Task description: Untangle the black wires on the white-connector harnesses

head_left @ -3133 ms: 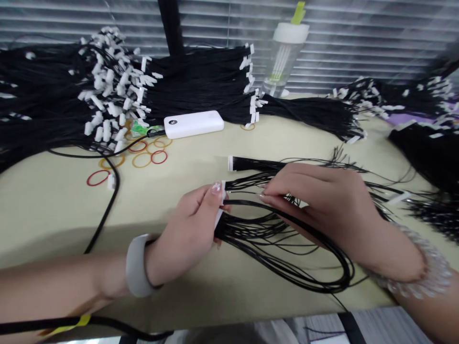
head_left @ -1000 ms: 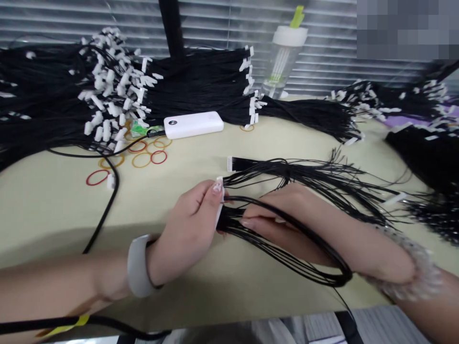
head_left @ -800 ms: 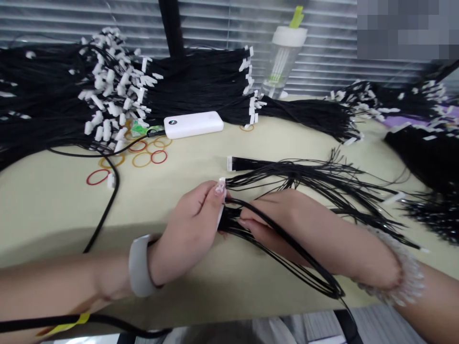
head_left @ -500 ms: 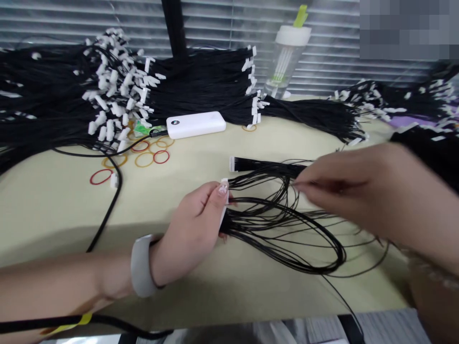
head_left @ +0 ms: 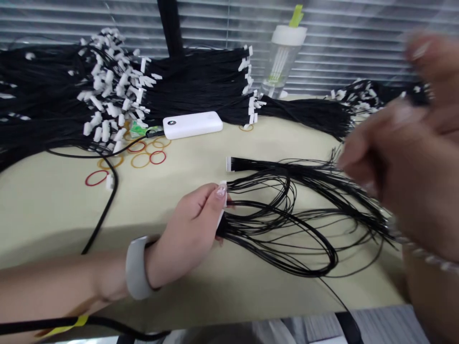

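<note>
- A white connector (head_left: 221, 206) is pinched between the thumb and fingers of the left hand (head_left: 189, 231), low over the desk (head_left: 53, 205) near its front edge.
- From that connector a loose bundle of thin black wires (head_left: 287, 229) is fanned out to the right, where it is looped on the desk.
- The right hand (head_left: 405, 157) is raised at the right of the view, well above the wires, and is blurred; whether its fingers are closed on anything cannot be told.
- A second wire harness with a white connector (head_left: 229, 164) is laid just behind the held one, its black strands run off to the right.
- A grey bangle (head_left: 135, 266) is worn on the left wrist.
- A white power bank (head_left: 192, 124) is placed farther back, with a black cable (head_left: 107, 200) led from its left end toward the front edge.
- Coloured rubber bands (head_left: 143, 157) are scattered beside that cable.
- Large heaps of black harnesses (head_left: 64, 95) are stacked along the back, and a clear bottle (head_left: 283, 57) with a white lid is stood by the blinds.
</note>
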